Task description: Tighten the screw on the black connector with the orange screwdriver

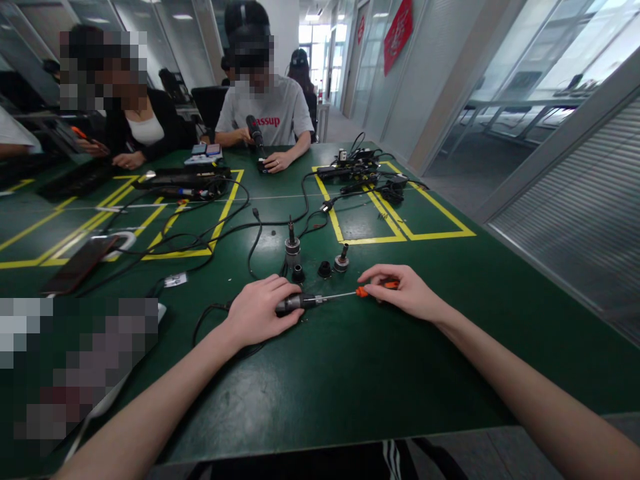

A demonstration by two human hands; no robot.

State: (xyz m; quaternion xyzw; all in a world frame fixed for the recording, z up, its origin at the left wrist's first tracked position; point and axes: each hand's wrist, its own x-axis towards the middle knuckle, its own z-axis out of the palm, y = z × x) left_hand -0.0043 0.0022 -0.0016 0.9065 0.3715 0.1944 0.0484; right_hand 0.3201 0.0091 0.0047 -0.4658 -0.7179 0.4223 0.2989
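My left hand [263, 305] is wrapped over a dark cylindrical tool body [291, 304] that lies on the green table. Its narrow end points right. In my right hand [400, 288] is a screwdriver [361, 291] with an orange handle, held between thumb and fingers. The long thin shaft reaches left to the end of the tool body; whether the tip sits in a screw I cannot make out. Just beyond stand a metal cylinder with a dark spindle [293, 252], a small black cap [298, 274], a black collar [325, 269] and a round metal piece with a stem [342, 260].
Black cables [255, 223] cross the table beyond my hands. Dark corded tools [355, 170] lie within yellow tape at the far right, with others [185, 181] at the left. A phone [83, 263] lies at left. Across the table a co-worker [267, 110] holds a dark tool.
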